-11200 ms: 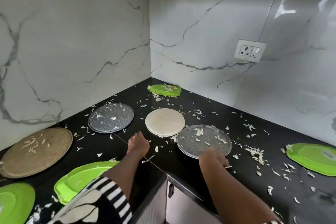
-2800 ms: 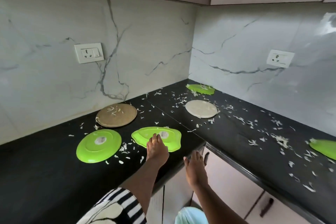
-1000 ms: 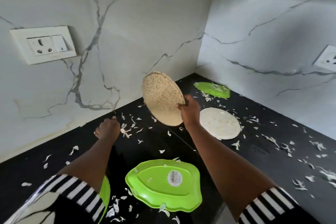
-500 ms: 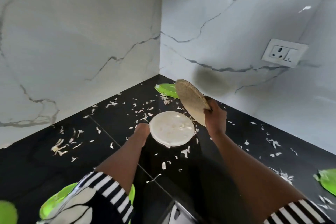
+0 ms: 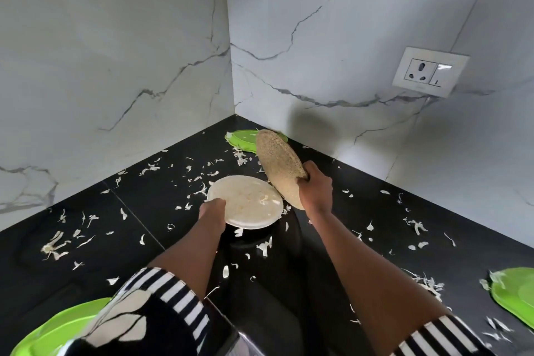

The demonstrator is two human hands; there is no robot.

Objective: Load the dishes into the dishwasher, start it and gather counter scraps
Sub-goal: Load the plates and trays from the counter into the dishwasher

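Head view: a person works at the back corner of a black counter (image 5: 144, 211).
Left hand (image 5: 213, 208): grips the cream plate (image 5: 245, 202) by its near-left rim.
Right hand (image 5: 315, 188): holds the brown plate (image 5: 278, 166) tilted on edge, just beside the cream plate.
Green plate (image 5: 241, 139): flat in the corner.
Scraps (image 5: 55, 244): strewn across the counter.

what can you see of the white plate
The white plate is round, shallow and cream-white with a matte look, face up on the black counter near the corner. Its face carries pale smears and a few scraps. The left hand grips its left rim. A dark shadow under the near edge suggests that it may be tipped up slightly. The tan plate, held tilted in the right hand, comes down close by its right rim; whether they touch cannot be told.
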